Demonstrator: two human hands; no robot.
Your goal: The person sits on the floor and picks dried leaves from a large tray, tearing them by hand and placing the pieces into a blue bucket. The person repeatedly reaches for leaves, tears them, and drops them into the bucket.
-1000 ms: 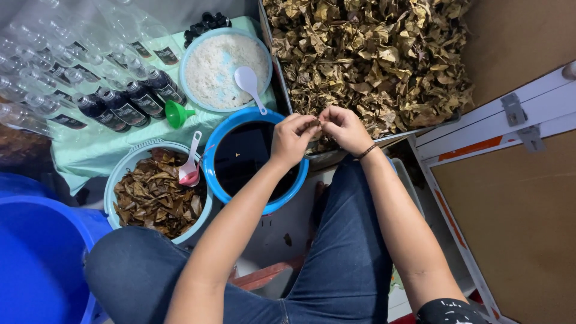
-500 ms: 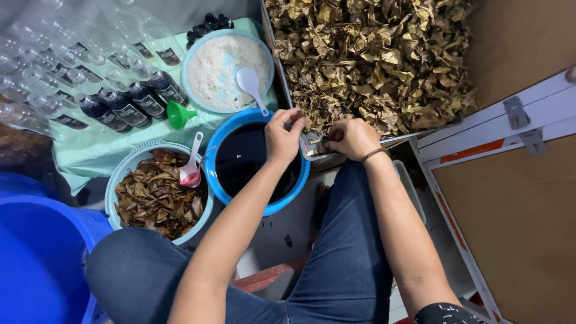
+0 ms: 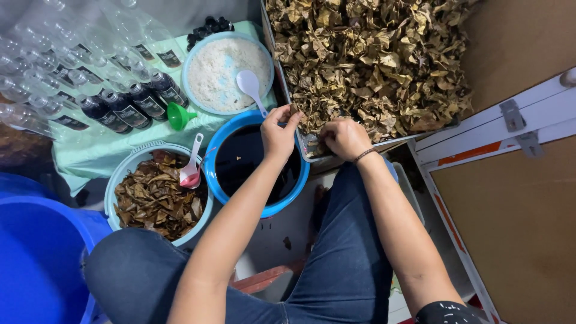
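Dried leaves point(image 3: 372, 66) are pinched by the left hand point(image 3: 279, 133) above the dark-liquid basin point(image 3: 255, 162); the right hand point(image 3: 343, 138) is closed in the near pile edge.

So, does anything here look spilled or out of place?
Nothing stands out. Both hands, left and right, pick at the dry leaves in the tray; the bowls and bottles look orderly.

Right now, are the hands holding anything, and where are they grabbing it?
The left hand pinches something small at its fingertips, too small to identify. The right hand reaches into the dried leaves; its grip is hidden.
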